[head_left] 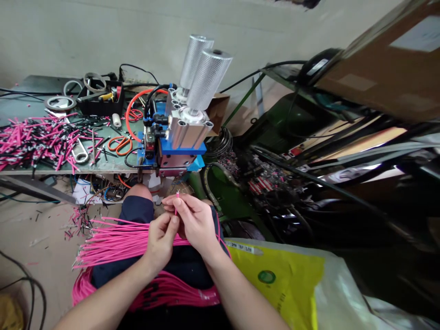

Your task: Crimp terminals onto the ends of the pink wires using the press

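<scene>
Both hands meet above the lap, around the end of one pink cable whose tip points up. My right hand pinches it near the tip between thumb and fingers. Just below, my left hand has its thumb and index finger closed on the same cable. A bundle of long pink cables lies across the thighs, its ends fanned out to the left. More pink cables with black parts curve across the lap beneath the forearms.
A press with two knurled silver cylinders stands at the workbench's right end. Orange-handled scissors, a black box and a pile of pink and black pieces lie left. A yellow bag is at right.
</scene>
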A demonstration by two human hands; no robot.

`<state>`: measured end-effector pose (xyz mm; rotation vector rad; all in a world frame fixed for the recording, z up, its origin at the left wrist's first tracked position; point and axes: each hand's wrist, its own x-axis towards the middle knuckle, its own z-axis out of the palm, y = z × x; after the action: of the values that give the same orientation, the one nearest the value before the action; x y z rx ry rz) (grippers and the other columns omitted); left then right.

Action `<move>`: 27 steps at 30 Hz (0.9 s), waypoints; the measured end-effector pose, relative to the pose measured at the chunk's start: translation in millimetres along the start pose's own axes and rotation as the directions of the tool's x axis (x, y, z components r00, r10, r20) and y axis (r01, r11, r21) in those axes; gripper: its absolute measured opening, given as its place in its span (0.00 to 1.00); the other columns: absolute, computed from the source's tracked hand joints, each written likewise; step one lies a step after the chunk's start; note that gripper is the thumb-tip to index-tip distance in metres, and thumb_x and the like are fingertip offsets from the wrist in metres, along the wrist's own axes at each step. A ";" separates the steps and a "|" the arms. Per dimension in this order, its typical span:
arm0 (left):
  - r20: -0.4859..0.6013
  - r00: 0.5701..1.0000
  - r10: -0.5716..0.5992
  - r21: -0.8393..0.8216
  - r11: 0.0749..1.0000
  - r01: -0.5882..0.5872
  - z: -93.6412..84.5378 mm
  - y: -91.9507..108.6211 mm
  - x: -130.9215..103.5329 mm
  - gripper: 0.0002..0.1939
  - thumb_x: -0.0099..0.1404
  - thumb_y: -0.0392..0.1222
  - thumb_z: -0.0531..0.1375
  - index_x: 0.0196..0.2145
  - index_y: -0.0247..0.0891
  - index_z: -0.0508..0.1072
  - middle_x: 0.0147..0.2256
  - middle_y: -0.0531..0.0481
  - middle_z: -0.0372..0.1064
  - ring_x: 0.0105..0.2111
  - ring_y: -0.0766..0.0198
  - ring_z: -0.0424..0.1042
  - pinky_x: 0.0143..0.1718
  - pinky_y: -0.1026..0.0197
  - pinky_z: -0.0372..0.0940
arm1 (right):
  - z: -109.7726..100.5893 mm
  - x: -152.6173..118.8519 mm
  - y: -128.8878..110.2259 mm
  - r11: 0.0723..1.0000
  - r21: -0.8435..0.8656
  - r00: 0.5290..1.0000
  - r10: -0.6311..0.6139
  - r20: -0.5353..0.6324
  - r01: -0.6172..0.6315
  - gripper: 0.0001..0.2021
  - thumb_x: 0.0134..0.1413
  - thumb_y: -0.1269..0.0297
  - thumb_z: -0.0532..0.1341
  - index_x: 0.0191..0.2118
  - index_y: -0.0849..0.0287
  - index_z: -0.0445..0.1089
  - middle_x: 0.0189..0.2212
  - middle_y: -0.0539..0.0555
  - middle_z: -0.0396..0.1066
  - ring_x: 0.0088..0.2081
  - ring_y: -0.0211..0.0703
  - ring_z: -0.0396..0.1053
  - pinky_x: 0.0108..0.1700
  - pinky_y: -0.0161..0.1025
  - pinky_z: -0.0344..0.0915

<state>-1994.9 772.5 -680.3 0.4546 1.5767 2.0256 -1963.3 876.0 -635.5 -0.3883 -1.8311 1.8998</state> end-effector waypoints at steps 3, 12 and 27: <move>0.014 1.000 -0.004 0.005 1.000 0.004 -0.2 1.3 -0.4 0.29 0.66 0.66 0.62 0.23 0.37 0.66 0.22 0.53 0.60 0.24 0.66 0.58 0.26 0.64 0.57 | -0.3 -1.1 1.4 1.000 0.008 1.000 0.004 -0.003 -0.004 0.15 0.66 0.50 0.64 0.40 0.54 0.83 0.37 0.56 0.81 0.35 0.45 0.79 0.41 0.39 0.78; 0.026 1.000 0.015 -0.002 1.000 -0.015 0.7 1.4 -2.3 0.29 0.66 0.65 0.62 0.23 0.36 0.68 0.21 0.53 0.62 0.23 0.67 0.60 0.25 0.64 0.57 | -0.4 -4.4 0.9 0.998 0.055 0.999 0.033 -0.016 -0.032 0.15 0.64 0.49 0.65 0.39 0.55 0.83 0.36 0.56 0.82 0.35 0.45 0.79 0.42 0.40 0.78; -0.081 0.992 0.097 -0.042 0.994 -0.100 -8.7 22.6 -1.9 0.17 0.66 0.53 0.68 0.31 0.35 0.75 0.21 0.52 0.73 0.20 0.67 0.71 0.24 0.67 0.68 | -18.5 -9.2 -1.1 0.994 -0.053 0.996 -0.092 0.011 0.092 0.10 0.64 0.59 0.67 0.49 0.53 0.78 0.39 0.54 0.81 0.38 0.45 0.80 0.40 0.40 0.78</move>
<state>-2002.8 760.5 -660.7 0.4487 1.5784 2.1736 -1945.9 887.1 -636.9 -0.3086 -1.8760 1.7964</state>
